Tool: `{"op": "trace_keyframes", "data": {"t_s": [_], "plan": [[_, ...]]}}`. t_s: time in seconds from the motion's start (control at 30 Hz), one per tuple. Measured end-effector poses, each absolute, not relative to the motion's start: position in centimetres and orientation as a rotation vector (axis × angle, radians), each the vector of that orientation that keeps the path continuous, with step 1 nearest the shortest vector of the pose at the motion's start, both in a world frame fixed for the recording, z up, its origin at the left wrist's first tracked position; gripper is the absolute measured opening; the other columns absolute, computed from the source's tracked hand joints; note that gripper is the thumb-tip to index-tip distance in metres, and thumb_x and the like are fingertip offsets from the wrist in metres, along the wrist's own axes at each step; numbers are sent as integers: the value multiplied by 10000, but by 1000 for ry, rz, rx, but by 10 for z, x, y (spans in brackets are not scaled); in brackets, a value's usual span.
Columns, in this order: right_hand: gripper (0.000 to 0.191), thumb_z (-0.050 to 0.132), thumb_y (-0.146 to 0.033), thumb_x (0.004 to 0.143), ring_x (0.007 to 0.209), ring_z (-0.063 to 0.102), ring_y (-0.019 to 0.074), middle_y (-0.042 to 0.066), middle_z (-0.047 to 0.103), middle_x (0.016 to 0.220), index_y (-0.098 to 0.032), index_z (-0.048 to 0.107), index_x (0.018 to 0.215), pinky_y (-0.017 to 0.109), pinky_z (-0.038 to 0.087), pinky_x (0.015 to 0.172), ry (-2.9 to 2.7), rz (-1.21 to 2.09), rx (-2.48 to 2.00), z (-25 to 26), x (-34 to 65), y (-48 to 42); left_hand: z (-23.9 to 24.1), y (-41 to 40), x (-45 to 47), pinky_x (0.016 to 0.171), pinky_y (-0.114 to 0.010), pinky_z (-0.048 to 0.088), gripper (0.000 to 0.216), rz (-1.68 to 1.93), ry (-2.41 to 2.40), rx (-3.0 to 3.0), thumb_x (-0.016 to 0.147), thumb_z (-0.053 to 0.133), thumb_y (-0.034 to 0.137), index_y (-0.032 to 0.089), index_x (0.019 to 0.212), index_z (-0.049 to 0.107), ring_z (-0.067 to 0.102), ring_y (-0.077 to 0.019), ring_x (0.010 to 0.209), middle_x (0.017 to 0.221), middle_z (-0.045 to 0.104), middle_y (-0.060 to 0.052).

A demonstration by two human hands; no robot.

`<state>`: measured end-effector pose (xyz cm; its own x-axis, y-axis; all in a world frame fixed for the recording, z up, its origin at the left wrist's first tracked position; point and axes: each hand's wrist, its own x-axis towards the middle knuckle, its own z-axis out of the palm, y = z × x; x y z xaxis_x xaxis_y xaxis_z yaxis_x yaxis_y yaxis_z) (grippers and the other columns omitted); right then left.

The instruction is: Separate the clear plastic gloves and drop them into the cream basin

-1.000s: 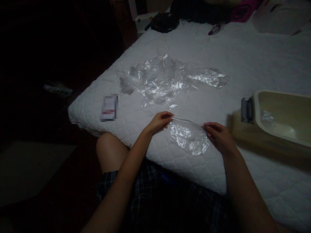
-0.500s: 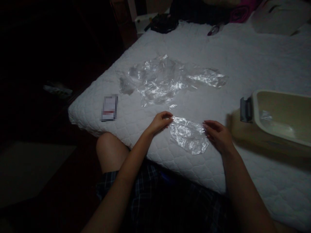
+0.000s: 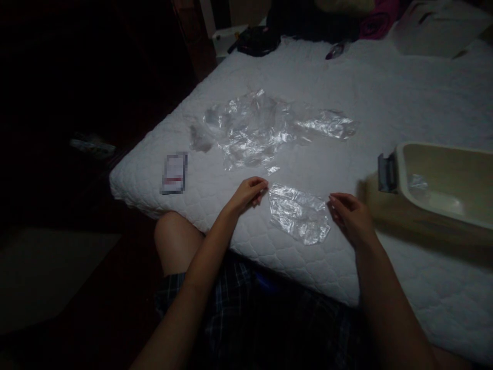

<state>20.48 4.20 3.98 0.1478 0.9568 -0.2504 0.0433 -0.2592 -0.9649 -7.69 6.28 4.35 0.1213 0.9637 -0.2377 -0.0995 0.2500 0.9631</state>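
A small clear plastic bag [image 3: 298, 213] lies flat and crinkled on the white quilted mattress [image 3: 346, 92], near its front edge. My left hand [image 3: 248, 192] rests just left of the bag's top corner, fingers curled together toward the thumb with nothing in them and a small gap to the plastic. My right hand [image 3: 349, 216] sits at the bag's right edge, fingers loosely bent and apart, holding nothing. Both forearms reach in from below, over my plaid shorts [image 3: 231, 303].
A spread of crumpled clear plastic [image 3: 262, 128] lies farther back on the mattress. A small card or packet [image 3: 174, 172] sits at the left corner. A beige bin with a dark latch [image 3: 442, 185] stands at the right. Dark bags and clutter [image 3: 254, 38] line the far edge.
Both hands held the bag's top edge stretched between them. They have now let go and drawn slightly apart, and the bag has settled flat on the mattress.
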Motion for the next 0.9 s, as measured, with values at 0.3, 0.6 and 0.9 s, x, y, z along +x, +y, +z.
{"op": "trace_keyframes", "data": {"t_s": [0.3,0.6,0.9], "plan": [[398,722,-485,609,354,343,25,-34,538,554,-183,615,845,153,194,300,-1093,1499,-1673,45,221,29,51,64,-92,314,-155,266,156,668,1123,994,753,634,217,65,764,601,434,-10,330,627,625,-29],[381,759,-439,578,389,346,21,-39,518,546,-165,628,808,152,210,329,-1135,1539,-1616,45,217,33,48,68,-83,320,-157,294,135,657,1135,1002,732,649,189,66,752,597,452,-29,324,519,554,21],[372,765,-424,569,407,370,36,-23,558,584,-171,644,813,177,235,349,-1162,1487,-1564,38,215,33,50,63,-80,303,-140,258,132,698,1112,1051,776,606,207,76,763,597,462,-24,342,527,505,41]]}}
